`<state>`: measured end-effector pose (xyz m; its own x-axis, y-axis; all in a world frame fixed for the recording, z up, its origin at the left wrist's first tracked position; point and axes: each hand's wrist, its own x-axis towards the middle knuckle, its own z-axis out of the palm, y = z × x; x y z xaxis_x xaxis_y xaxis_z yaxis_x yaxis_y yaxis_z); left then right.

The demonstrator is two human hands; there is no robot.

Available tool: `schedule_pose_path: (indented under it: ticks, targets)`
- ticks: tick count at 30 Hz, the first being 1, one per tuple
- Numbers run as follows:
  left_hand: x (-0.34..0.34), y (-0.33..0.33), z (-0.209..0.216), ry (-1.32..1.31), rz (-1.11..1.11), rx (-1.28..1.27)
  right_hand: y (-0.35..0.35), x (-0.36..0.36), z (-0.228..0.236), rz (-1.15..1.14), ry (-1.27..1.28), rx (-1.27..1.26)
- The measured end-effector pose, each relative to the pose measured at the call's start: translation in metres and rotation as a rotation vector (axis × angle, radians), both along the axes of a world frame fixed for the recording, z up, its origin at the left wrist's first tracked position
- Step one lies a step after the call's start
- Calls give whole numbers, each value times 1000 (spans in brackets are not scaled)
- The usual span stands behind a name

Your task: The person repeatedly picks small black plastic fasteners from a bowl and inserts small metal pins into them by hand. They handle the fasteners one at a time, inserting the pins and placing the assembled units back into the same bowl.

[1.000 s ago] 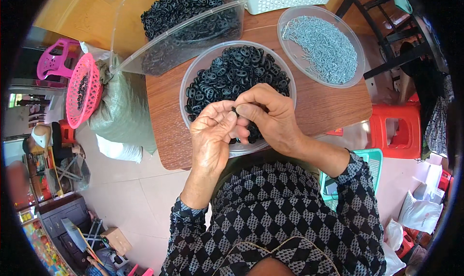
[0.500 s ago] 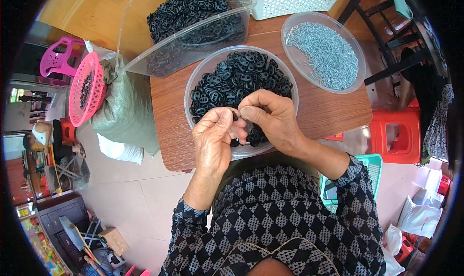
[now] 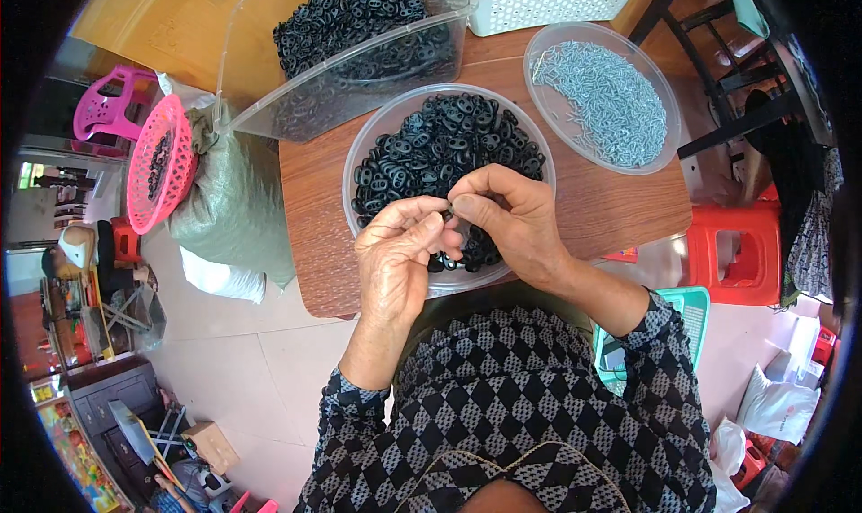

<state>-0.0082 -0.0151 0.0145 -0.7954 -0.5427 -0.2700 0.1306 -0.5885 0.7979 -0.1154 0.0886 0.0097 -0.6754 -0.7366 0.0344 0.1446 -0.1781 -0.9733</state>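
Observation:
Over the near side of a round clear bowl (image 3: 382,122), my hands meet fingertip to fingertip. My left hand (image 3: 392,257) is closed, its thumb and fingers pinching a small black plastic part (image 3: 447,214), mostly covered by the fingertips. Thumb and forefinger of my right hand (image 3: 519,224) are pressed together against that part; whatever they pinch is hidden. Beneath them lies a heap of black oval pieces (image 3: 440,140), each with two holes. Right of the bowl, a shallow round clear tray (image 3: 549,111) holds many small silvery screws (image 3: 615,96).
Behind the bowl stands a clear bin (image 3: 260,82) of similar black pieces, beside a white perforated basket (image 3: 557,8). A pink basket (image 3: 184,176) rests by a bulging sack (image 3: 233,208) left of the wooden table (image 3: 314,262). A red stool (image 3: 736,253) stands at right.
The pinching fingertips have shifted slightly right and up. My left thumb and forefinger have changed position around the black part; the containers have stayed put.

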Motion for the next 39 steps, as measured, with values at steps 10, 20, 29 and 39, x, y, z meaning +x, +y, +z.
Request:
schedule_pose_path:
  ticks: [10,20,29,39]
  targets:
    - [-1,6,-1,-8,78,-149,-3,7,-11,-40,153,5]
    - [1,7,3,12,79,-198,2,0,-6,29,149,67]
    - [3,6,3,-58,90,-313,2,-1,7,85,310,158]
    - [9,2,0,-81,54,-447,-1,-1,1,69,350,124]
